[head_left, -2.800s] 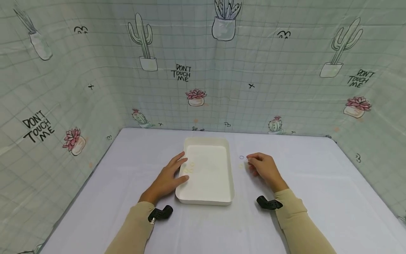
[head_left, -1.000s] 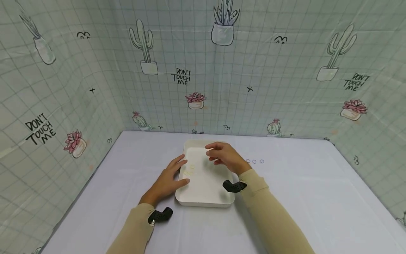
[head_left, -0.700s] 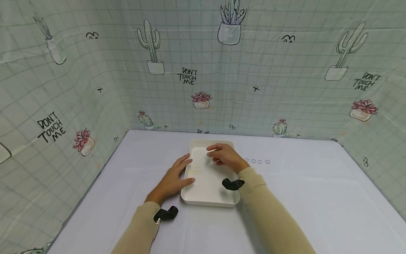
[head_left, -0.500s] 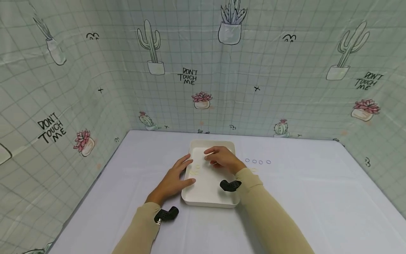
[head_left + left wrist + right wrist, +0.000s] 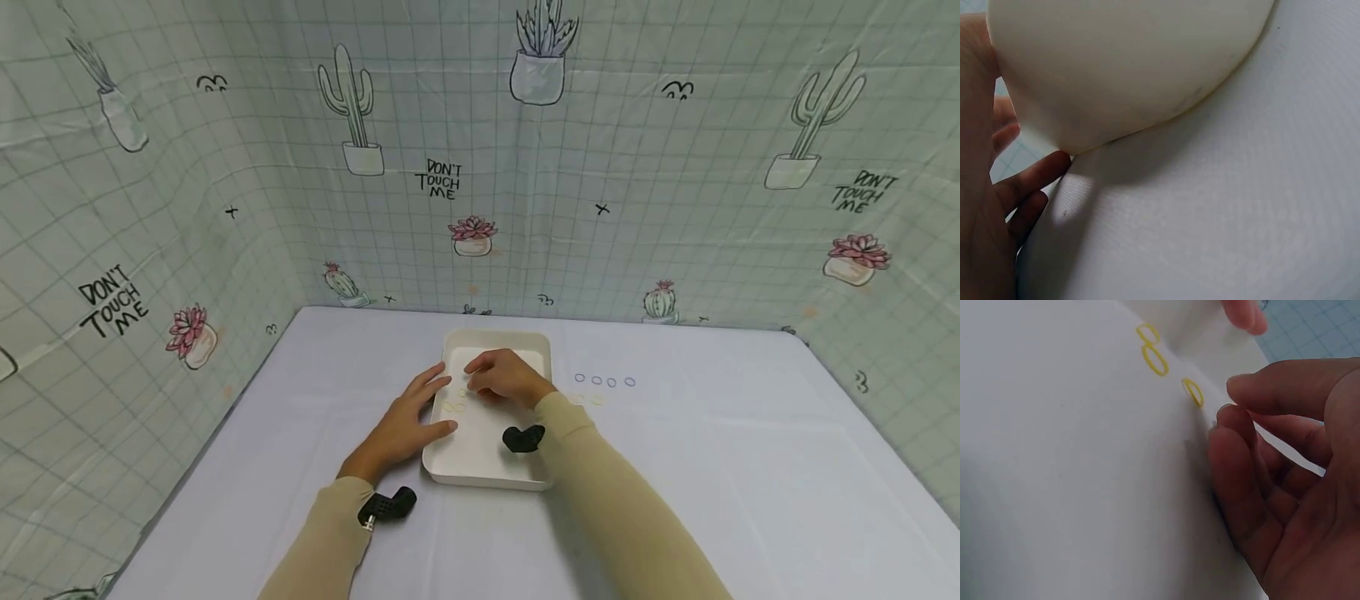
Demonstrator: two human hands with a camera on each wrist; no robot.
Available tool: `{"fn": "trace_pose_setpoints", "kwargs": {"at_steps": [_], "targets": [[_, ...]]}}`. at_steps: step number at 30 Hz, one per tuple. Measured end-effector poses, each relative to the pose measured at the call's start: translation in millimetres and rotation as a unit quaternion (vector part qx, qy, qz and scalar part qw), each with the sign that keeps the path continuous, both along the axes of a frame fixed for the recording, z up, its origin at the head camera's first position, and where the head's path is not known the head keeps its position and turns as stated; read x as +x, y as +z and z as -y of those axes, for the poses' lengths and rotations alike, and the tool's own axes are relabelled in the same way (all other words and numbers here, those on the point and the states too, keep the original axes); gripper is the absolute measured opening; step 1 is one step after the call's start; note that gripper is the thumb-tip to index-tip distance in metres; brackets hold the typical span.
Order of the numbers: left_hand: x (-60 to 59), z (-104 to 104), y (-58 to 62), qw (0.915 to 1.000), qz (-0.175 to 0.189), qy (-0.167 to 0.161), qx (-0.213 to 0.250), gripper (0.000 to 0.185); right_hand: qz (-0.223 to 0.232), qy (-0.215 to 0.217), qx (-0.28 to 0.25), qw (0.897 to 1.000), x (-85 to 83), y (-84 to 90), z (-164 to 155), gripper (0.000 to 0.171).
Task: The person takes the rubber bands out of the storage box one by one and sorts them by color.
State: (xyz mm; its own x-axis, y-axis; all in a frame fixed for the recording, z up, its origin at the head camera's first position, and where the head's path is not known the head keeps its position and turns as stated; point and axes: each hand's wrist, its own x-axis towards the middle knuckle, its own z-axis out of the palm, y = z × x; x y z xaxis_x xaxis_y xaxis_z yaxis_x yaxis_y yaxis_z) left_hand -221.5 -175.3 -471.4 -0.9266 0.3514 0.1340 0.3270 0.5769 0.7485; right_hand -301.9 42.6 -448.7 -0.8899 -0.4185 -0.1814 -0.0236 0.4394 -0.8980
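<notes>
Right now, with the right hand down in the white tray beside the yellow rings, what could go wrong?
The right hand has its fingers curled low over the white tray, close to three small yellow rings; a careless sweep might scatter them. Whether it holds a ring cannot be seen. The left hand only rests against the tray's side, so a push could slide the tray. The blue rings on the table are tiny and easily missed.

Left hand (image 5: 401, 425) is resting flat against the left rim of the white tray (image 5: 483, 462), fingers straight. Right hand (image 5: 504, 377) is hovering over the tray's far half, fingers curled, near yellow rings (image 5: 453, 406) lying inside. Blue rings (image 5: 603, 381) are sitting in a row on the table (image 5: 750, 467), right of the tray.
</notes>
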Motion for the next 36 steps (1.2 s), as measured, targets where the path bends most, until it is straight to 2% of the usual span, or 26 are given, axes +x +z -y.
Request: {"fn": "trace_pose_setpoints", "kwargs": {"at_steps": [5, 13, 19, 29, 36], "targets": [[-2.3, -1, -0.6, 0.9999, -0.007, -0.002, 0.01, 0.076, -0.048, 0.003, 0.046, 0.998, -0.7, -2.6, 4, 0.025], [-1.0, -5, -5.0, 0.9998, -0.001, -0.013, 0.014, 0.074, -0.082, 0.01, 0.077, 0.994, 5.2, -6.0, 0, 0.021], [-3.6, -4, -4.9, 1.0, 0.0, -0.008, 0.002, 0.072, -0.134, 0.03, 0.114, 0.984, 4.5, -6.6, 4, 0.018], [-0.7, 0, -1.7, 1.0, -0.007, -0.006, 0.003, 0.07, -0.149, 0.032, 0.122, 0.981, 3.4, -11.2, 11, 0.024], [0.5, 3, -1.0, 0.9999, -0.006, -0.008, 0.008, 0.068, -0.161, 0.032, 0.132, 0.978, 6.8, -9.9, 13, 0.013]]}}
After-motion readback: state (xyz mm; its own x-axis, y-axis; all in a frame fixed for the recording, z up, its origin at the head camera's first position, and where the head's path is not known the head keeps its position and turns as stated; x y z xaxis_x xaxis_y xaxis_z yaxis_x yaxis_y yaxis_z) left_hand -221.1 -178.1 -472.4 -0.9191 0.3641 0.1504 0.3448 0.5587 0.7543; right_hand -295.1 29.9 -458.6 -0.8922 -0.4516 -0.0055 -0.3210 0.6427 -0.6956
